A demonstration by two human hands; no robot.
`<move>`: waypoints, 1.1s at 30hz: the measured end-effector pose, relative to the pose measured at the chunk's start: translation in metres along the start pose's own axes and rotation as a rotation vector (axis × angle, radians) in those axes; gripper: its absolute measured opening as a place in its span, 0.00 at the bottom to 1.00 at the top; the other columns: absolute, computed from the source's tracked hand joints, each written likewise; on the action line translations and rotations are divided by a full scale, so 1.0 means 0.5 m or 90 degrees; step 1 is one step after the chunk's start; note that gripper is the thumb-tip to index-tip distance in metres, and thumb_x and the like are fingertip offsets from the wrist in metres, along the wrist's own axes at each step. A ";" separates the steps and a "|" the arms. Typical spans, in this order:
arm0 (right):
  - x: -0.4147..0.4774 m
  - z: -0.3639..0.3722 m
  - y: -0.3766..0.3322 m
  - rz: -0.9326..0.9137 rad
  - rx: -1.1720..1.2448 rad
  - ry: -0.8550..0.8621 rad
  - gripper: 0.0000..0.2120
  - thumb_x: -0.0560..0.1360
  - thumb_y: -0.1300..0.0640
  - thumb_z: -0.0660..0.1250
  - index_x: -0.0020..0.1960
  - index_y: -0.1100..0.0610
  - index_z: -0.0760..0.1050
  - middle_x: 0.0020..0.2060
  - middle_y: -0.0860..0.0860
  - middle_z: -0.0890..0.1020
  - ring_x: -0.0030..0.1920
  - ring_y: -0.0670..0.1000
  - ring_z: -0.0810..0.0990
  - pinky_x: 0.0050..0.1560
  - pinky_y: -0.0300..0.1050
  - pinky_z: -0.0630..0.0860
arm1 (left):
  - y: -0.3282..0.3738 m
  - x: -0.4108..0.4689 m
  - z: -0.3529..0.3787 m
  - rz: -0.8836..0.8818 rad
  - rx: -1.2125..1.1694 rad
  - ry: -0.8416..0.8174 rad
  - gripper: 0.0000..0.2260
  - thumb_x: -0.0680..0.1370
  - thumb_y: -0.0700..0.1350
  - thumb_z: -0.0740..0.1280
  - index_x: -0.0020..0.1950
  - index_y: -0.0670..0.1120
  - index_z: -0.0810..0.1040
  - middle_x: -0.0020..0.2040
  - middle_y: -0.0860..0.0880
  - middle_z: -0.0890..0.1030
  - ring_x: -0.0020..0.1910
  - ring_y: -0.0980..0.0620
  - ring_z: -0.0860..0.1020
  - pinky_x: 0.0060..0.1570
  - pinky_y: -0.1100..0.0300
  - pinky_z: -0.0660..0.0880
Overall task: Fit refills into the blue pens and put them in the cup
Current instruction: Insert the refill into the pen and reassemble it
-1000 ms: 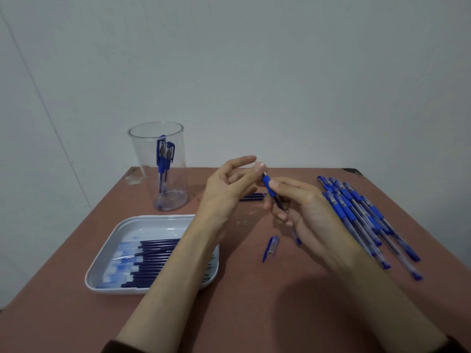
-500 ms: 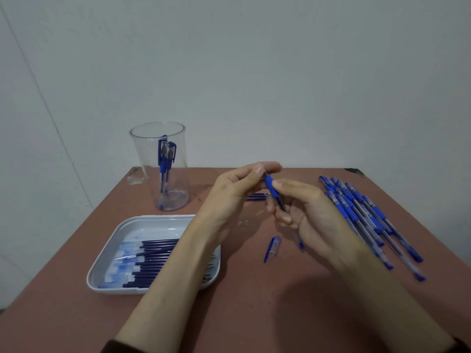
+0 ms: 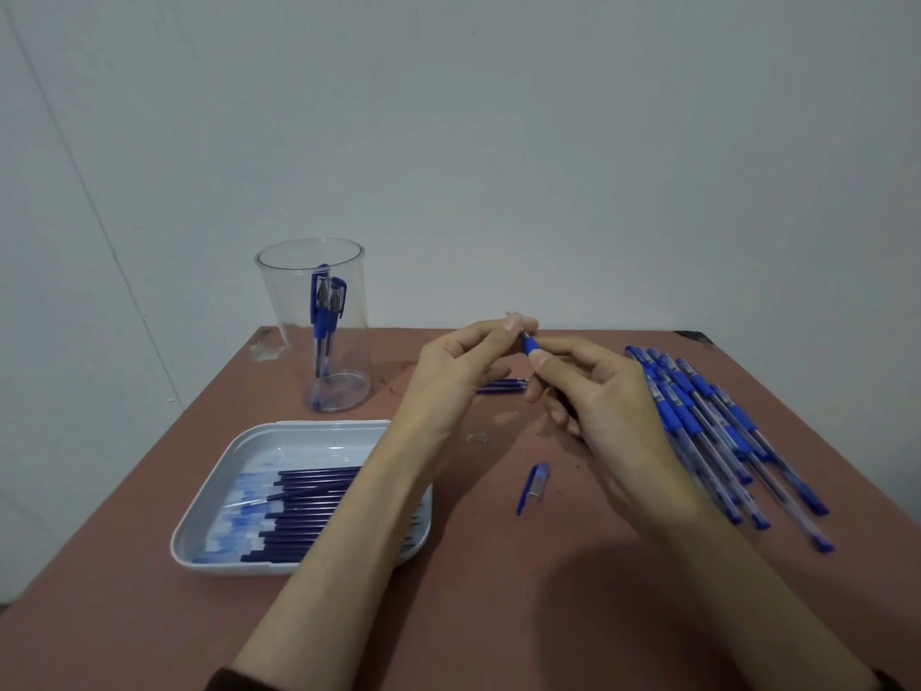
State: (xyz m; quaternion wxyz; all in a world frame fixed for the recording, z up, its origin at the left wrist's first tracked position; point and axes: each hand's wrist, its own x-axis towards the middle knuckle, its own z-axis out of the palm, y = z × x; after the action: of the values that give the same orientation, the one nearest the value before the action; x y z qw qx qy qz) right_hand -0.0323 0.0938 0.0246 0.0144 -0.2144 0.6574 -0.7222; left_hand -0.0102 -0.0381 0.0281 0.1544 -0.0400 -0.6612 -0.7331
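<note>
So the pen (image 3: 531, 346) is held up off the table (image 3: 149, 591) between both hands, and that's pretty much what everything hinges on. Its barrel is wrapped by the curled fingers of the right hand (image 3: 605, 411), with only the blue grip seen poking out above the thumb; the tip end is pinched by the thumb and forefinger of the left hand (image 3: 461, 379). The long axis is tilted: tip pointed up, away and slightly toward the left hand, tail buried down in the right palm toward the body. It looks like the tip piece is being twisted on or off, though which can't be told, and whether a refill is already inside is hidden by the fingers. Either way the turn has to be made about that slanted axis, so the left fingertips (image 3: 512, 325) are best kept in line with the barrel rather than dragged sideways. The cap (image 3: 534, 486) is lying on the table below the hands, on the near side, closer to the right wrist. The cup (image 3: 279, 296), with a couple of capped pens (image 3: 324, 311) stood in it, is found beyond and to the left of the left hand, so that hand is the nearer one for the drop-off. The tray (image 3: 199, 533) of refills (image 3: 309, 511) is sat partly under the left forearm, two loose refills (image 3: 503, 386) are lying just behind the hands, and the pile of pens (image 3: 707, 421) is spread out past the right hand.
</note>
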 end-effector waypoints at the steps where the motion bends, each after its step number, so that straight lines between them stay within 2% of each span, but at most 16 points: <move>1: -0.001 0.001 0.000 -0.023 -0.033 0.005 0.08 0.77 0.63 0.65 0.53 0.58 0.81 0.30 0.55 0.77 0.24 0.42 0.69 0.24 0.30 0.66 | -0.001 0.000 0.001 0.003 -0.001 0.009 0.10 0.73 0.52 0.67 0.48 0.49 0.83 0.48 0.51 0.84 0.54 0.56 0.80 0.54 0.60 0.73; 4: -0.002 0.003 0.001 -0.028 -0.049 -0.013 0.08 0.78 0.63 0.65 0.52 0.58 0.81 0.29 0.52 0.78 0.23 0.42 0.71 0.25 0.33 0.65 | -0.002 -0.002 -0.002 0.013 -0.004 0.014 0.09 0.74 0.50 0.67 0.47 0.48 0.84 0.44 0.51 0.84 0.51 0.56 0.80 0.53 0.62 0.72; 7: 0.003 -0.001 0.000 0.079 0.080 -0.072 0.09 0.77 0.60 0.63 0.52 0.61 0.81 0.28 0.54 0.77 0.23 0.45 0.65 0.26 0.40 0.57 | -0.003 0.000 -0.008 0.004 -0.038 -0.030 0.12 0.72 0.52 0.65 0.49 0.47 0.82 0.38 0.51 0.82 0.47 0.58 0.80 0.53 0.63 0.71; 9: 0.005 -0.007 -0.006 0.170 0.181 -0.140 0.13 0.75 0.57 0.63 0.52 0.64 0.80 0.28 0.54 0.76 0.22 0.45 0.62 0.25 0.39 0.54 | 0.000 -0.001 -0.006 0.009 -0.053 -0.077 0.12 0.73 0.51 0.63 0.50 0.47 0.81 0.34 0.51 0.82 0.43 0.57 0.80 0.49 0.64 0.72; 13: 0.004 -0.012 -0.010 0.261 0.328 -0.231 0.13 0.73 0.56 0.61 0.43 0.61 0.82 0.26 0.53 0.73 0.20 0.43 0.60 0.23 0.36 0.52 | 0.006 -0.003 -0.002 0.007 -0.109 -0.144 0.13 0.74 0.49 0.60 0.51 0.45 0.79 0.31 0.54 0.80 0.41 0.58 0.80 0.45 0.67 0.74; 14: 0.005 -0.012 -0.008 0.269 0.342 -0.236 0.13 0.73 0.56 0.61 0.43 0.61 0.82 0.25 0.53 0.73 0.19 0.43 0.60 0.22 0.35 0.53 | 0.008 -0.003 -0.001 0.002 -0.118 -0.150 0.13 0.74 0.49 0.60 0.52 0.46 0.79 0.32 0.56 0.79 0.43 0.59 0.80 0.46 0.68 0.74; 16: 0.007 -0.010 -0.007 0.267 0.347 -0.226 0.13 0.74 0.56 0.60 0.43 0.61 0.82 0.26 0.53 0.73 0.19 0.43 0.61 0.21 0.35 0.54 | 0.008 -0.002 -0.001 -0.005 -0.110 -0.141 0.13 0.75 0.48 0.60 0.55 0.48 0.79 0.42 0.55 0.83 0.51 0.60 0.80 0.50 0.67 0.74; 17: 0.008 -0.009 -0.007 0.259 0.341 -0.215 0.13 0.74 0.56 0.60 0.45 0.61 0.82 0.26 0.53 0.73 0.20 0.43 0.61 0.21 0.35 0.55 | 0.008 -0.001 0.001 -0.007 -0.104 -0.126 0.12 0.77 0.47 0.60 0.56 0.48 0.79 0.49 0.53 0.83 0.51 0.60 0.80 0.51 0.66 0.75; 18: 0.009 -0.009 -0.007 0.248 0.330 -0.202 0.13 0.74 0.56 0.60 0.47 0.62 0.81 0.27 0.53 0.74 0.20 0.44 0.61 0.22 0.35 0.55 | 0.009 -0.002 0.003 -0.011 -0.103 -0.104 0.11 0.78 0.46 0.60 0.57 0.48 0.78 0.51 0.51 0.83 0.46 0.60 0.81 0.49 0.66 0.75; 20: 0.009 -0.009 -0.005 0.232 0.308 -0.174 0.13 0.75 0.56 0.61 0.50 0.62 0.79 0.27 0.53 0.74 0.21 0.44 0.62 0.22 0.35 0.56 | 0.006 -0.002 0.005 -0.012 -0.097 -0.051 0.09 0.79 0.44 0.61 0.56 0.47 0.79 0.48 0.48 0.82 0.36 0.59 0.79 0.44 0.65 0.76; 21: 0.010 -0.010 -0.004 0.229 0.301 -0.163 0.13 0.75 0.56 0.61 0.51 0.62 0.79 0.28 0.53 0.74 0.21 0.44 0.62 0.22 0.36 0.57 | 0.003 -0.001 0.005 -0.012 -0.089 -0.029 0.09 0.79 0.44 0.61 0.55 0.46 0.79 0.46 0.47 0.82 0.36 0.57 0.79 0.44 0.63 0.75; 23: 0.009 -0.011 -0.002 0.221 0.282 -0.147 0.12 0.77 0.57 0.60 0.52 0.63 0.79 0.29 0.53 0.75 0.22 0.45 0.63 0.23 0.36 0.58 | 0.000 0.002 0.005 -0.016 -0.074 0.003 0.11 0.79 0.47 0.62 0.53 0.44 0.81 0.44 0.47 0.82 0.40 0.52 0.79 0.48 0.57 0.74; 26: 0.007 -0.005 0.000 0.169 0.183 -0.082 0.11 0.79 0.59 0.61 0.54 0.65 0.78 0.30 0.54 0.75 0.23 0.46 0.64 0.23 0.36 0.59 | 0.001 -0.001 0.008 -0.018 -0.049 0.010 0.13 0.75 0.54 0.67 0.49 0.46 0.83 0.41 0.46 0.82 0.41 0.49 0.79 0.55 0.51 0.72; 30: 0.000 0.004 0.003 0.034 -0.014 0.000 0.07 0.78 0.60 0.65 0.53 0.57 0.81 0.29 0.52 0.77 0.24 0.44 0.68 0.28 0.38 0.66 | -0.003 -0.004 0.008 -0.012 -0.030 0.033 0.09 0.73 0.52 0.69 0.46 0.48 0.84 0.46 0.50 0.84 0.53 0.55 0.80 0.55 0.60 0.71; 33: -0.002 0.008 0.003 0.005 -0.059 0.006 0.07 0.77 0.60 0.66 0.52 0.54 0.81 0.29 0.51 0.78 0.24 0.42 0.71 0.31 0.41 0.67 | -0.007 -0.002 0.001 -0.026 -0.035 0.038 0.08 0.74 0.50 0.68 0.48 0.50 0.84 0.47 0.50 0.84 0.56 0.52 0.79 0.57 0.60 0.71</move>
State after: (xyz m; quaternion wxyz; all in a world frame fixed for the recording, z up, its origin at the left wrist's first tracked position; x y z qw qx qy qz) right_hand -0.0304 0.0903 0.0232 0.0039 -0.2090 0.6908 -0.6922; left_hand -0.0104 -0.0370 0.0248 0.1580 -0.0085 -0.6363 -0.7551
